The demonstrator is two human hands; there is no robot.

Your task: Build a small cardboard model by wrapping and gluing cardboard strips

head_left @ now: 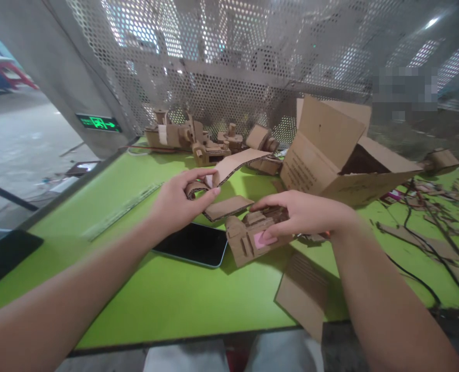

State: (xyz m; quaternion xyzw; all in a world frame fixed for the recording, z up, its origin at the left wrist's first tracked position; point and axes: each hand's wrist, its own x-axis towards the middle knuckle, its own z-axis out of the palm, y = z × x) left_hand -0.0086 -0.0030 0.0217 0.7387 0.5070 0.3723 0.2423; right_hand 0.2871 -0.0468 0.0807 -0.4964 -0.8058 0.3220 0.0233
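Observation:
My left hand is closed on a curled cardboard strip, thumb and fingers around its rolled end. The strip's long free end reaches up and to the right, and a white patch shows near my fingertips. A notched cardboard model with a pink patch on its side is gripped from above by my right hand. Part of the model is hidden under that hand. Between the two hands, a flat cardboard piece extends to the right of the roll. A dark-screened phone lies just below my left hand.
Several cardboard models line the back, before a perforated metal panel. An open cardboard box stands back right. Cables and scraps clutter the right side. A clear ruler lies left; a cardboard sheet overhangs the front edge.

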